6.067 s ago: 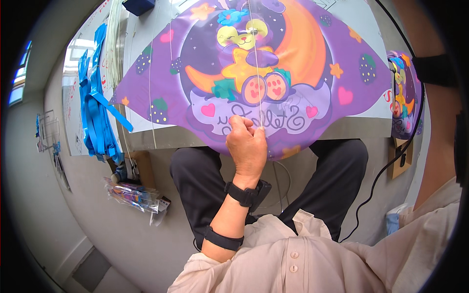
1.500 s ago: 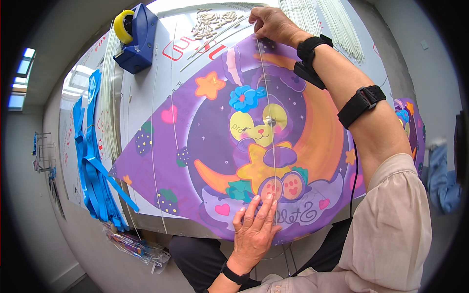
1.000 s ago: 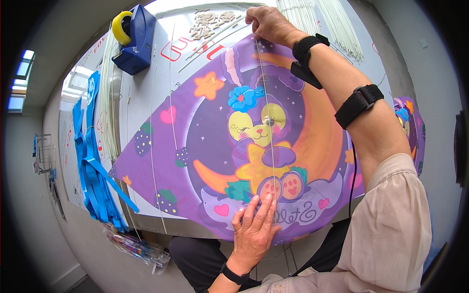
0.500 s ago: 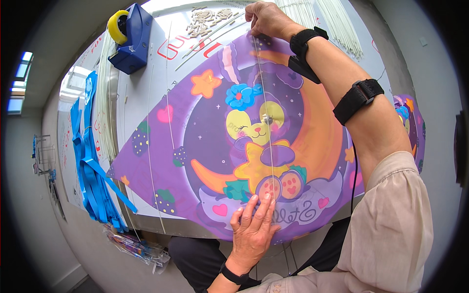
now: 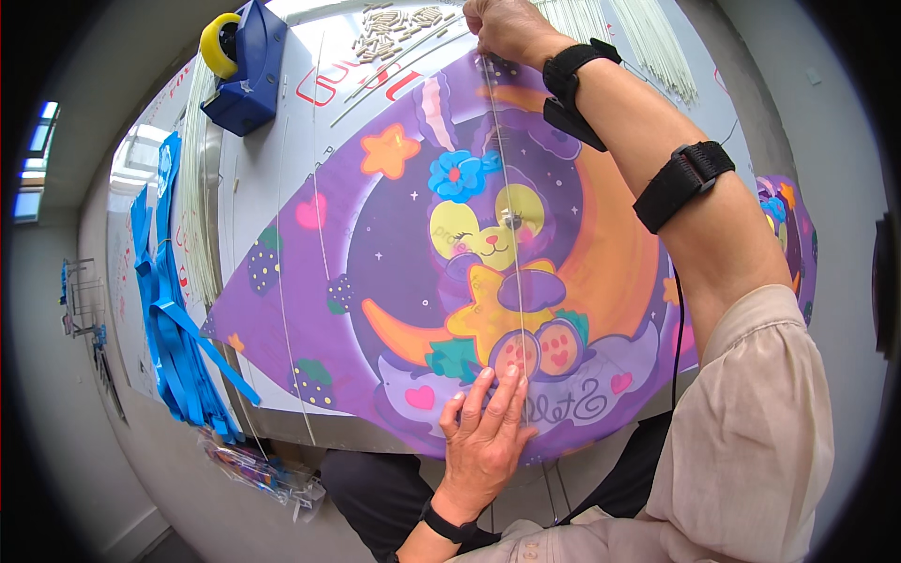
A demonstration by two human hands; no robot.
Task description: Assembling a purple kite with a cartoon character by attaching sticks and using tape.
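A purple printed kite sheet [image 5: 601, 225] with a cartoon rabbit on an orange moon lies spread on the table. Along its middle runs a thin white rod [image 5: 511, 225], from the sheet's far tip toward the near side. My left hand [image 5: 483, 436] lies on the near part of the sheet, fingers stretched out, their tips over the rod. At the far tip, my right hand [image 5: 511, 28] is closed in a pinch around the rod's end. The exact grip there is partly hidden by the fingers.
A blue tape dispenser [image 5: 249, 75] stands at the far left near blue ribbons [image 5: 169, 319]. Small beige sticks [image 5: 394, 28] are heaped at the back beside bundles of white rods [image 5: 657, 47]. Another printed sheet [image 5: 788, 235] shows at right. Plastic packets [image 5: 253, 469] hang below the table's edge.
The whole view has shifted slightly. Both hands keep their places on the sheet, the right one at the far tip and the left one near me.
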